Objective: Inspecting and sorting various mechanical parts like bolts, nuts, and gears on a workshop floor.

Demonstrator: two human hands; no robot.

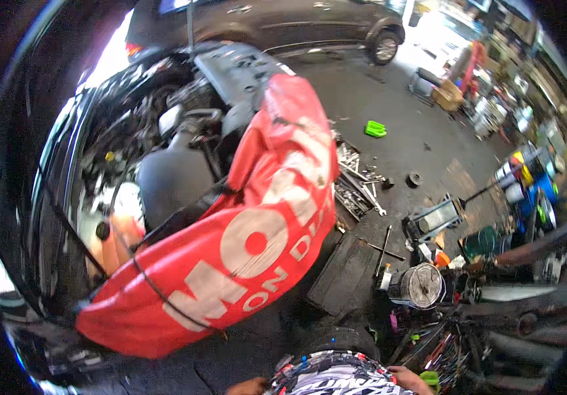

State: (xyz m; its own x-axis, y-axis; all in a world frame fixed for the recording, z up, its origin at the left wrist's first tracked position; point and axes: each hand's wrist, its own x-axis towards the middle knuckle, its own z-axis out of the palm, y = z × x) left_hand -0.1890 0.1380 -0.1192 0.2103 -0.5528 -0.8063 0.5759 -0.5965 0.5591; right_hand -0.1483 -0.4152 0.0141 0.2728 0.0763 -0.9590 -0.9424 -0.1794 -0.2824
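At the lower edge, my left hand shows only in part beside my patterned shirt, and its fingers cannot be made out. My right hand is on the other side of the shirt, cut by the lower edge, next to a bright green thing; whether it touches that is unclear. Ahead to the left stands a car with its engine bay exposed. A red fender cover with large white lettering drapes over its front and side. Inside the bay sits a dark plastic engine part.
Wrenches fill an open tray beside the car. Near it are a dark box, a cross-shaped lug wrench, a round metal can and a floor jack. A green tray lies on the floor. Another car stands behind.
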